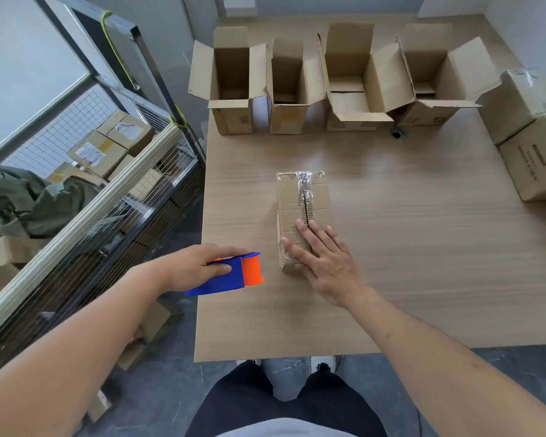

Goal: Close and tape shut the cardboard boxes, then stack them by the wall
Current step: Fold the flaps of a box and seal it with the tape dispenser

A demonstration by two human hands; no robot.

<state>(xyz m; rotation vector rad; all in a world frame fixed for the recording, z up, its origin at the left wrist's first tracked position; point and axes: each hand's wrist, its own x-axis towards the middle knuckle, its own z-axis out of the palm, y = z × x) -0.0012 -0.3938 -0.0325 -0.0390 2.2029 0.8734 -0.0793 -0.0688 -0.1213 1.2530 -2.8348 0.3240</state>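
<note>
Right hand (323, 258) lies flat with its fingers spread on the near end of the closed box (303, 216), pressing the top flaps down, while the left hand (202, 263) is curled around the blue and orange tape dispenser (234, 275) just to the left of that box, low over the surface (391, 247).

A strip of clear tape (304, 187) already runs along the centre seam from the far edge toward the middle; whether it reaches the near end cannot be told, because the palm covers that part. The step in hand looks like finishing or smoothing the seal. To do it well, the pressing hand should keep both flaps level and the seam tight, and the dispenser should come onto the seam squarely, be drawn along the slit in one straight pull, and carry the tape over the near edge onto the side wall so the end does not lift. Rubbing the strip flat afterwards would take out the wrinkles visible at the far end.

Beyond, a row of four open boxes (344, 83) stands with flaps up along the far side of the surface, well apart from both hands and not yet closed. Two sealed boxes (533, 137) are stacked at the right edge near the wall, which suggests where this one should go.
</note>
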